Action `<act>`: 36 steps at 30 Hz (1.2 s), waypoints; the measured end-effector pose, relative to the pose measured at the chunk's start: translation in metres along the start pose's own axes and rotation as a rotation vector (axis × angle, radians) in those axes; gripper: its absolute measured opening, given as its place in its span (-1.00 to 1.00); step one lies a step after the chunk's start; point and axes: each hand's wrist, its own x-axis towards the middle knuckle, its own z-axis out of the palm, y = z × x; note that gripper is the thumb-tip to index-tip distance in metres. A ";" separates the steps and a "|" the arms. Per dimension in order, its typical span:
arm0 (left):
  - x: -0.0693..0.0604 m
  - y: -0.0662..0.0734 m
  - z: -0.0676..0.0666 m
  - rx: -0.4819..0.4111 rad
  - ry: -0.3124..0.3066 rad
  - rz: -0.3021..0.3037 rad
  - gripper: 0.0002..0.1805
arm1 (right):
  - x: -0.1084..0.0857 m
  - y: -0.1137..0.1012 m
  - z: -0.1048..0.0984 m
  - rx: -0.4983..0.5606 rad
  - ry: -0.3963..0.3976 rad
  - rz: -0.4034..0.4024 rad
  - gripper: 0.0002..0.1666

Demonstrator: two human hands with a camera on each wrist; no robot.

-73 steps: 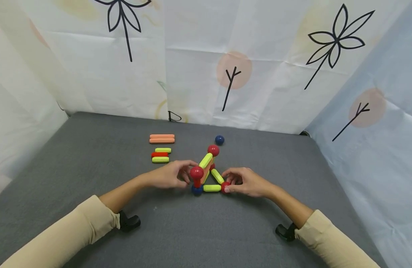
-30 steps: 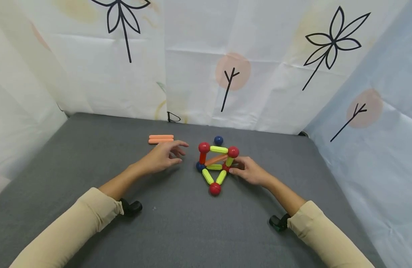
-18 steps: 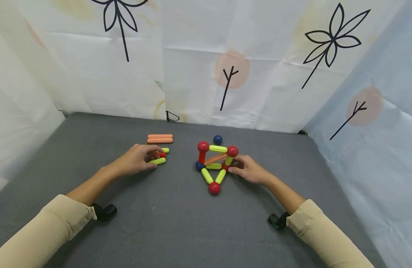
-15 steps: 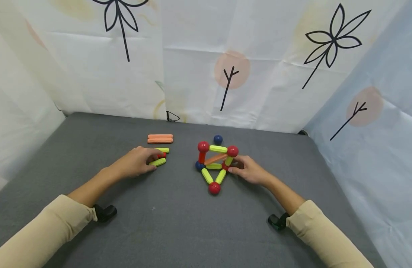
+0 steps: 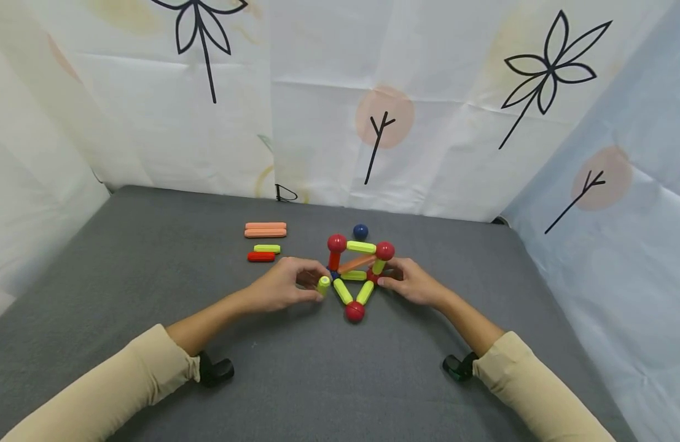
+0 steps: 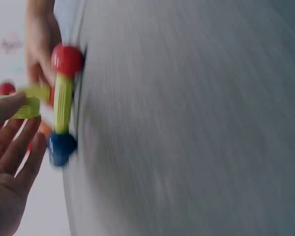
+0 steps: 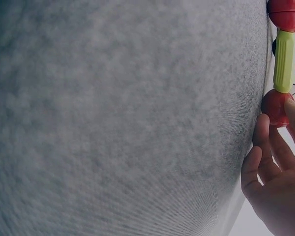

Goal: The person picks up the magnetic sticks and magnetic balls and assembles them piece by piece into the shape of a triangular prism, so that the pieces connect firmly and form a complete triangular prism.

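My left hand (image 5: 289, 284) pinches a short yellow-green magnetic rod (image 5: 324, 285) between thumb and fingers, just left of a structure of magnetic rods and balls. In the left wrist view that rod (image 6: 27, 108) is held level, beside the blurred structure. A red ball (image 5: 355, 312) forms the front corner of its triangular base; two more red balls sit on top, joined by a yellow-green rod (image 5: 361, 247). An orange rod (image 5: 356, 263) runs diagonally through it. The blue base ball (image 5: 335, 275) is partly hidden by my left fingers. My right hand (image 5: 413, 281) grips the red ball (image 7: 276, 107) at the right base corner.
Two orange rods (image 5: 265, 230) lie side by side at the back left. In front of them are a yellow-green rod (image 5: 267, 248) and a red rod (image 5: 261, 257). A loose blue ball (image 5: 360, 232) sits behind the structure. Patterned cloth (image 5: 317, 123) hangs beyond the grey table (image 5: 328, 380).
The structure was turned earlier, and my right hand shifted to another red ball. My left hand then picked a yellow-green rod from the left group and carried it right, to the structure.
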 end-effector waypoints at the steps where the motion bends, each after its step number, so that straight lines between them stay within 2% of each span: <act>1: 0.004 0.003 0.006 -0.031 -0.005 0.017 -0.61 | 0.000 0.000 0.000 -0.001 0.002 -0.001 -0.61; 4: 0.016 0.010 0.022 -0.090 -0.017 0.068 -0.60 | 0.000 0.001 0.001 -0.005 0.007 -0.003 -0.60; 8: 0.027 0.014 0.037 -0.104 -0.025 0.114 -0.60 | -0.001 0.004 0.002 0.002 0.009 -0.007 -0.61; 14: 0.031 0.014 0.046 -0.055 -0.066 0.096 -0.60 | 0.000 0.004 0.003 0.015 0.011 -0.021 -0.62; 17: 0.027 0.009 0.043 -0.055 -0.080 0.079 -0.61 | 0.000 0.003 0.004 0.015 0.008 -0.023 -0.60; 20: 0.022 0.000 0.034 -0.048 -0.057 0.050 -0.65 | 0.000 0.001 0.003 0.014 0.009 -0.016 -0.60; 22: 0.018 -0.006 0.026 -0.011 -0.012 0.015 -0.70 | 0.000 0.000 0.003 0.015 0.009 -0.010 -0.60; 25: 0.016 -0.015 0.016 0.068 0.093 -0.054 -0.78 | 0.000 0.000 0.002 0.012 0.012 0.002 -0.62; 28: 0.020 -0.020 0.012 0.107 0.157 -0.139 -0.67 | 0.000 0.000 0.001 0.010 0.011 0.008 -0.62; 31: 0.028 -0.023 0.011 0.116 0.123 -0.188 -0.46 | 0.000 0.000 0.000 0.003 0.003 0.005 -0.61; 33: 0.033 -0.026 0.011 0.117 0.074 -0.179 -0.37 | 0.000 0.000 -0.001 -0.010 -0.014 0.001 -0.61; 36: 0.038 -0.031 0.009 0.120 0.021 -0.149 -0.43 | 0.003 -0.001 -0.007 -0.029 -0.050 -0.009 -0.62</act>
